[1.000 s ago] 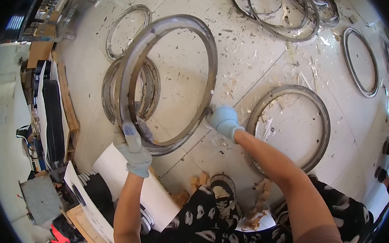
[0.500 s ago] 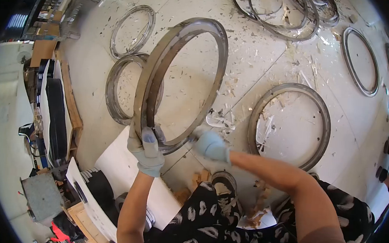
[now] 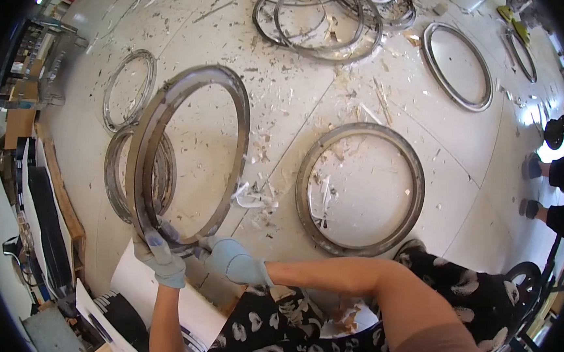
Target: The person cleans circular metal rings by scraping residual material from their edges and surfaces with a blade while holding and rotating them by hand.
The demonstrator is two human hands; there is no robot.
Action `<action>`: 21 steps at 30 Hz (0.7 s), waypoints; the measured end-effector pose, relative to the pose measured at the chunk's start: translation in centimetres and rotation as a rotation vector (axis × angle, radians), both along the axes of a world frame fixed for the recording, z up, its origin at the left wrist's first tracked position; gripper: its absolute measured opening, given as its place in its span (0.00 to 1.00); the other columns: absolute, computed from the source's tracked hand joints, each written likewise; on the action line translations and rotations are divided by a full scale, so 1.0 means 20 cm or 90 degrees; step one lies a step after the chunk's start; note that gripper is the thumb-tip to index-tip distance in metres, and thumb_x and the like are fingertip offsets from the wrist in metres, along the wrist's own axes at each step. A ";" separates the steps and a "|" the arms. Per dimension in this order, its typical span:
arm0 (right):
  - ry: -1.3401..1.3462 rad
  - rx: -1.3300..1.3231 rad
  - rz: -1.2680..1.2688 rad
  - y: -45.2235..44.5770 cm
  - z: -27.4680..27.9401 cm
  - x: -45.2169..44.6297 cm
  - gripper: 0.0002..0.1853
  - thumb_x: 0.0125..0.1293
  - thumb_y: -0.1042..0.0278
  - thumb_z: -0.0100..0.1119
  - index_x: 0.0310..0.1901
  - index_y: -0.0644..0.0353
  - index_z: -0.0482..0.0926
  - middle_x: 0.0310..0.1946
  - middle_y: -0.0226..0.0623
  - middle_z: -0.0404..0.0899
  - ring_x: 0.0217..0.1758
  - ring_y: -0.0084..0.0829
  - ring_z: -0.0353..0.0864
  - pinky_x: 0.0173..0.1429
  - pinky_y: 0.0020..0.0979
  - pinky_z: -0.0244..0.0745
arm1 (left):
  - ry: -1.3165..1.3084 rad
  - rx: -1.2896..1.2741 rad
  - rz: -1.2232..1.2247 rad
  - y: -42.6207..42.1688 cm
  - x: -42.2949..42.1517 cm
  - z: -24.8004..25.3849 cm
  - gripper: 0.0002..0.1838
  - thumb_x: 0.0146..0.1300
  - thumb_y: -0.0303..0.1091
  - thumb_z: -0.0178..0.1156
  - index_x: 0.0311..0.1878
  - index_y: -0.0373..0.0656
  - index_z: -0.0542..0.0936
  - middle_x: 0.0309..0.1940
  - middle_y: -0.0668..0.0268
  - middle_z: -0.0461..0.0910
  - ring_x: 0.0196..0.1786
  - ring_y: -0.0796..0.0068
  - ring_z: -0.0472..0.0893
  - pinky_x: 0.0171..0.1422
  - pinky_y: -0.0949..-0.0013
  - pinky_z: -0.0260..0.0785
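Note:
A large, scuffed grey-brown metal rim (image 3: 239,134) is tilted up in front of me, above the floor. My left hand (image 3: 159,252), in a pale grey-blue glove, is closed round its lower left side, thumb on the inner face. At the rim's bottom edge is my right hand (image 3: 233,261), gloved too, its fingers curled in against the metal. Whatever those fingers hold is hidden. Behind the raised rim, a smaller rim (image 3: 117,181) lies partly covered. To the right, another wide rim (image 3: 418,185) rests flat on the floor.
Several thin rings (image 3: 369,48) are heaped at the back, and a shiny ring (image 3: 487,92) lies at far right. Torn scraps (image 3: 257,200) litter the floor. White board (image 3: 134,277) and a wooden edge (image 3: 62,190) border the left. Another person's legs (image 3: 560,172) show at right.
My view has swung to the right. The right hand, blurred before and slightly apart from the rim, is now against its bottom edge. My left hand keeps its hold.

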State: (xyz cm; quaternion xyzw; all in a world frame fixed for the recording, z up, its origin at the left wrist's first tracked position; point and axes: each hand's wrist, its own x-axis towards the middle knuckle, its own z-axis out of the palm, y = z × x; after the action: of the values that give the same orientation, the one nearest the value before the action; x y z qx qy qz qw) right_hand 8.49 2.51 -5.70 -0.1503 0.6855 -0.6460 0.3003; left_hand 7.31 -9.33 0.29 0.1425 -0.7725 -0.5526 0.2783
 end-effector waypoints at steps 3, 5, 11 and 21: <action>0.064 -0.054 -0.074 -0.05 -0.16 0.02 0.15 0.57 0.61 0.51 0.40 0.60 0.80 0.36 0.49 0.81 0.37 0.42 0.82 0.44 0.37 0.76 | -0.058 0.074 -0.027 0.05 0.00 0.07 0.35 0.61 0.57 0.57 0.56 0.32 0.70 0.26 0.72 0.70 0.26 0.85 0.67 0.26 0.79 0.59; 0.031 -0.042 -0.036 -0.02 -0.11 0.01 0.15 0.59 0.61 0.51 0.42 0.60 0.79 0.37 0.49 0.81 0.39 0.43 0.81 0.46 0.37 0.75 | -0.058 0.078 -0.031 0.08 0.00 0.08 0.34 0.61 0.56 0.56 0.56 0.32 0.70 0.26 0.72 0.70 0.27 0.85 0.68 0.27 0.79 0.60; -0.110 0.074 0.132 0.08 -0.12 -0.14 0.17 0.59 0.62 0.53 0.48 0.59 0.78 0.42 0.49 0.80 0.43 0.42 0.79 0.51 0.35 0.73 | -0.069 0.036 -0.016 0.04 0.05 0.04 0.36 0.60 0.59 0.56 0.57 0.34 0.70 0.31 0.70 0.73 0.26 0.83 0.69 0.28 0.78 0.62; -0.427 0.101 0.086 0.09 -0.17 -0.09 0.17 0.59 0.63 0.53 0.49 0.58 0.79 0.34 0.45 0.82 0.39 0.47 0.80 0.48 0.38 0.74 | -0.015 -0.054 -0.051 -0.02 0.11 -0.08 0.33 0.64 0.56 0.53 0.59 0.35 0.68 0.31 0.72 0.72 0.30 0.81 0.69 0.33 0.76 0.64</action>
State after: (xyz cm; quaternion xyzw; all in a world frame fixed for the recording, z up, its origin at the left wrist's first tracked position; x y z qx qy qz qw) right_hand 6.67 4.28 -9.18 0.0493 0.5855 -0.5827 0.5614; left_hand 9.48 -9.68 -1.35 0.1062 -0.8035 -0.5285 0.2526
